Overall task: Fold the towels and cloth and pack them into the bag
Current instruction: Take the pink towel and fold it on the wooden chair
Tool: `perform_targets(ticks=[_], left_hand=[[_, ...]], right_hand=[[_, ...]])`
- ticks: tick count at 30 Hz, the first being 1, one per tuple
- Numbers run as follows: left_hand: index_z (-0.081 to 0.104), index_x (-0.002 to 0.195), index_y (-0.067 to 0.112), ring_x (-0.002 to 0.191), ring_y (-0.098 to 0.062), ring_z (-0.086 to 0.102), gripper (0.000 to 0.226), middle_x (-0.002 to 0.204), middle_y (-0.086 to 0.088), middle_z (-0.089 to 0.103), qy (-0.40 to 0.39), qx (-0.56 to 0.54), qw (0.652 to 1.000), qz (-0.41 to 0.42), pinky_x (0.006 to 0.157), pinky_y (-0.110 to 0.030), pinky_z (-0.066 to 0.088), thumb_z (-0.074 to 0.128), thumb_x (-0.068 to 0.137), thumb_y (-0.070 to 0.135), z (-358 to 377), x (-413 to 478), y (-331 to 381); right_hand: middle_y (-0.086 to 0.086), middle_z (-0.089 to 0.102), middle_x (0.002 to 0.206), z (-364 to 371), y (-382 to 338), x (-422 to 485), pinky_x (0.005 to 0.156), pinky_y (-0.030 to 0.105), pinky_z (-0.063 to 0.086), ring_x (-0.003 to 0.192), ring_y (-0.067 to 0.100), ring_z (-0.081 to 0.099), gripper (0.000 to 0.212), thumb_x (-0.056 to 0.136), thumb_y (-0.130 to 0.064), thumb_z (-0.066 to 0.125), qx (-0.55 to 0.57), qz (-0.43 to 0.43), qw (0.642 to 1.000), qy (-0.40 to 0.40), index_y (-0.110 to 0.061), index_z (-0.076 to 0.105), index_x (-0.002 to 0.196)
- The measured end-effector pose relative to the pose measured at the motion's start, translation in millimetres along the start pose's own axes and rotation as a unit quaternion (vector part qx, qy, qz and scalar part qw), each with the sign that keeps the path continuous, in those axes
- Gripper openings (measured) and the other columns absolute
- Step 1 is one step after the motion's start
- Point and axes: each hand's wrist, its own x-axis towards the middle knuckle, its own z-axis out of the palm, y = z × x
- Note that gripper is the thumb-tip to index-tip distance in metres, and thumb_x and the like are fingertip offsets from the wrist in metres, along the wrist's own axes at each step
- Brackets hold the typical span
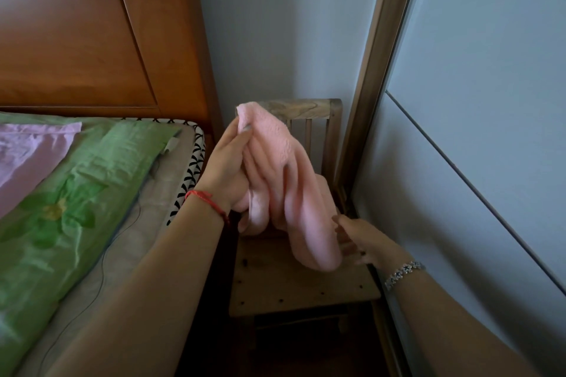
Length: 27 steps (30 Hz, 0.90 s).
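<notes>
Head view: at the left lies a bed with a green sheet. Just beside its edge the left hand is raised, pinching the top corner of the pink towel between thumb and fingers. The towel hangs bunched below and to the right of that pinch, its long axis slanting down-right above the seat of a wooden chair. Its lower end meets the fingers of the right hand; whether they grasp it cannot be told.
</notes>
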Motion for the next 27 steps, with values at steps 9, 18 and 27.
perform_targets(ticks=[9,18,27], left_hand=[[0.045,0.137,0.018,0.117,-0.020,0.058,0.038,0.132,-0.010,0.057,-0.012,-0.017,1.000,0.008,0.093,-0.031,0.051,0.037,0.100,0.017,3.8,2.5,8.2],[0.032,0.143,0.030,0.124,-0.027,0.052,0.055,0.144,-0.009,0.042,-0.012,0.002,0.999,-0.039,0.092,-0.042,0.051,0.051,0.093,0.019,-26.4,2.9,-6.8],[0.005,0.150,0.025,0.096,-0.025,0.054,0.090,0.144,-0.013,0.027,0.054,0.304,0.947,-0.091,0.084,-0.045,0.051,0.049,0.080,-0.012,-46.7,9.7,-29.1]], right_hand=[[0.013,0.060,0.106,12.4,-10.3,6.9,0.081,0.033,0.050,0.096,0.025,0.056,0.036,0.089,-0.029,0.057,0.158,-0.008,0.987,0.014,-0.010,0.058,0.120],[0.008,0.055,0.131,-15.9,-14.2,-7.6,0.099,0.046,0.045,0.120,0.027,0.054,0.051,0.088,-0.004,0.052,0.324,-0.238,0.902,-0.157,-0.027,0.047,0.133],[0.011,0.060,0.124,-21.1,-23.8,-6.2,0.095,0.054,0.046,0.113,0.031,0.058,0.087,0.078,0.009,0.049,0.178,-0.258,0.946,-0.085,-0.051,0.029,0.138]])
